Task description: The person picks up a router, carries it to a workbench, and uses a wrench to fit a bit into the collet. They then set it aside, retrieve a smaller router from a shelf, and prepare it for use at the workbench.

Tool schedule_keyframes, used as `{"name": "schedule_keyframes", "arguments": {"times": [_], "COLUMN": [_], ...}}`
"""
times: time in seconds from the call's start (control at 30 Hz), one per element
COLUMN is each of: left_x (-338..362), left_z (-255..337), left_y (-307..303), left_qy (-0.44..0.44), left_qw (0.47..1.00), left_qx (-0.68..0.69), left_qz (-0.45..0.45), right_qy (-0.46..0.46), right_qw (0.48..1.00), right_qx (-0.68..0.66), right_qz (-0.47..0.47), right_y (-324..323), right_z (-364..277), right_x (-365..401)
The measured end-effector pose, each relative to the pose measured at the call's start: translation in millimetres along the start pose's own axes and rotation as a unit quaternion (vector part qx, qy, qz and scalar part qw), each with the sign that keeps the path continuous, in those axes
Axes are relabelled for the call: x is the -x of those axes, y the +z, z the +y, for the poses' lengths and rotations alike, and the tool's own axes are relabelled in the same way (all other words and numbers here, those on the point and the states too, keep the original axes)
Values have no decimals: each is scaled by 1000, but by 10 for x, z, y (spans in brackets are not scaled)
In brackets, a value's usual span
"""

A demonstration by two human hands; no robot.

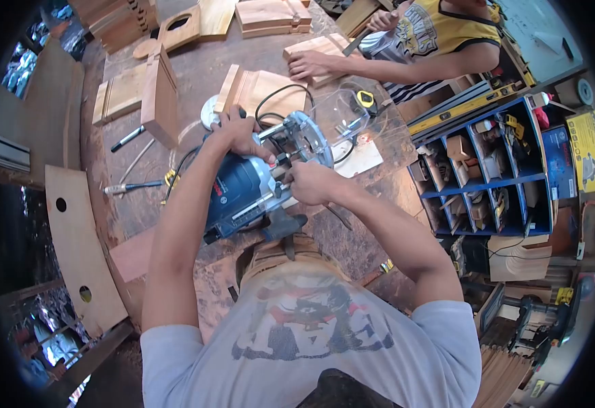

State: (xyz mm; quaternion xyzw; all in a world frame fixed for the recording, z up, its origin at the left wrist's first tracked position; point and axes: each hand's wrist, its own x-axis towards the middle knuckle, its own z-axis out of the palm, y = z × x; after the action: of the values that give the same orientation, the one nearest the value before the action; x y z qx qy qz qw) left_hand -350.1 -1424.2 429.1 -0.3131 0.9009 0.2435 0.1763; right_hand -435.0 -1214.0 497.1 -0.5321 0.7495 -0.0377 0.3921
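Observation:
A blue electric router lies on its side on the wooden workbench, its round clear base plate facing away from me. My left hand grips the top of the router near the base. My right hand is closed around the metal column and fittings between the motor body and the base. A black cable loops off behind the tool.
Wooden blocks and boards lie across the bench, with a tape measure and chisels. Another person's hand rests on a board at the far side. A blue shelf of small parts stands right.

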Motion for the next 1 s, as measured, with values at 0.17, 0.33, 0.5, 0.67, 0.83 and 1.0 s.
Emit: {"name": "schedule_keyframes", "arguments": {"times": [0.17,0.33,0.5,0.67,0.83,1.0], "left_x": [18,56,82,88,112,88], "left_z": [-7,40,64,91,123,78], "left_y": [41,-26,-36,-61,-76,-71], "left_qy": [-2,11,13,8,5,6], "left_qw": [1000,1000,1000,999,999,999], "left_qx": [-2,-10,-16,-31,-30,-37], "left_qz": [12,1,-11,-21,-26,-13], "right_qy": [-61,26,163,127,78,11], "right_qw": [971,946,832,910,941,937], "right_qx": [-41,-147,-485,-374,-328,-344], "right_qz": [227,287,215,125,-18,-63], "right_y": [15,-253,-85,-44,-271,-211], "right_z": [182,299,1489,1566,1522,1646], "right_x": [80,686,302,-521,-767,-994]}}
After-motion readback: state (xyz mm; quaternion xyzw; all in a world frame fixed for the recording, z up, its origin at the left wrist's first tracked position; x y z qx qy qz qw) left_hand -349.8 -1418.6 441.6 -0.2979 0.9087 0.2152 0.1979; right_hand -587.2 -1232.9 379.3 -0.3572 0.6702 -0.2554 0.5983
